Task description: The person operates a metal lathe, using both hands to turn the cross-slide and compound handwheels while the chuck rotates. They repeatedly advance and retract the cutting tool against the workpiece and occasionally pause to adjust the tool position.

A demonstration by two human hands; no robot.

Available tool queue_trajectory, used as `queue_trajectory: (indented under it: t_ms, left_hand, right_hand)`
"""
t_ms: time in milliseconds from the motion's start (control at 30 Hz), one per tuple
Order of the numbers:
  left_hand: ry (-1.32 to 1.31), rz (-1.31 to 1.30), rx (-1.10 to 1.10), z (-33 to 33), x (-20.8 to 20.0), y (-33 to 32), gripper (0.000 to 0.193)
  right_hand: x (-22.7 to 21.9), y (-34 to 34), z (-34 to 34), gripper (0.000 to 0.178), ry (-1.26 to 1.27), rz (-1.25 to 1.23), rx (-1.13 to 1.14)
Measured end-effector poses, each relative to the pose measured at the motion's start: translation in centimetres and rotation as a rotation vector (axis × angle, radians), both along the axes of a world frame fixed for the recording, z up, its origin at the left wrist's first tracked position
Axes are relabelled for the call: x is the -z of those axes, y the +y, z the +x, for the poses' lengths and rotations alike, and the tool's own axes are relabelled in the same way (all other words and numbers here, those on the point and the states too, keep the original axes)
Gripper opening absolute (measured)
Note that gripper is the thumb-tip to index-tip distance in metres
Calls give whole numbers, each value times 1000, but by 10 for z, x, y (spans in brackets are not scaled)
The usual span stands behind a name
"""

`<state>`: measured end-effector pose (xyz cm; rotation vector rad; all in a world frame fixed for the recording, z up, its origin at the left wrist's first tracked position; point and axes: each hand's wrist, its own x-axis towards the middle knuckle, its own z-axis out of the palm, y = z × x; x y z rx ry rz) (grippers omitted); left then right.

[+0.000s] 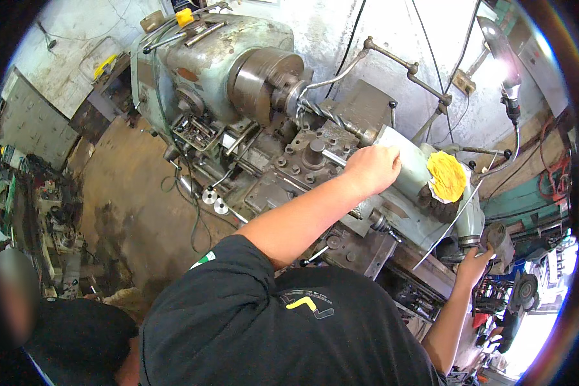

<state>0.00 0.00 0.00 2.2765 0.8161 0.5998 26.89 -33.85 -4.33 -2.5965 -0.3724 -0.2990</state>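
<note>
My left hand (374,168) is closed in front of the grey-green tailstock (402,149) of a metal lathe; what its fingers hold, if anything, is hidden. At the tailstock's far right end, my right hand (475,265) wraps round the handwheel (497,248). A large twist drill bit (328,116) juts from the tailstock toward a round workpiece (291,95), which the chuck (264,74) grips. The drill's tip is at the workpiece's face. Just below the drill, a tool post (314,151) with several bolts sits on the carriage.
A yellow cloth (447,177) lies on the tailstock above a dark glove (437,206). A jointed coolant pipe (408,67) arches behind the drill, and a lit lamp (505,77) hangs at right. A tray of small parts (196,134) sits under the headstock. Another person (77,338) is at lower left.
</note>
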Motion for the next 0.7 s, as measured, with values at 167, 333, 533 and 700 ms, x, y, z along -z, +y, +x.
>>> queue_trajectory:
  t_ms: [167, 333, 533, 700]
  left_hand:
    - [-25, 5, 0, 3, 2, 0, 27]
    - [-50, 21, 12, 4, 2, 0, 26]
    - [-60, 35, 27, 3, 4, 1, 27]
    - [-67, 52, 18, 4, 5, 1, 27]
  right_hand:
    - [0, 2, -8, 56, -45, 0, 2]
    - [10, 11, -21, 54, -110, 19, -13]
    - [18, 19, -46, 53, -197, -17, -25]
    - [26, 22, -53, 55, -211, -15, -19]
